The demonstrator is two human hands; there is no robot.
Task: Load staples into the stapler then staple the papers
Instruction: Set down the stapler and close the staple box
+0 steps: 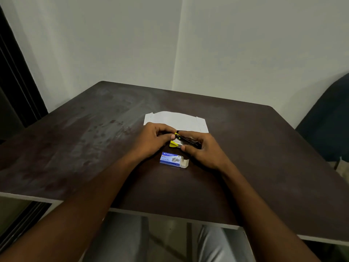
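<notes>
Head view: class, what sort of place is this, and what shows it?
Probably a plain office or study corner: a dark table against bare white walls, with papers, a Kangaro staple box and a stapler.

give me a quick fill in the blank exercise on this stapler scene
1. The left hand and the right hand both grip the black and ____ stapler.
2. The blue staple box, nearer the person than the stapler, has its end flap ____.
3. The ____ papers lie on the table beyond the hands.

Missing words: yellow; open; white
</notes>
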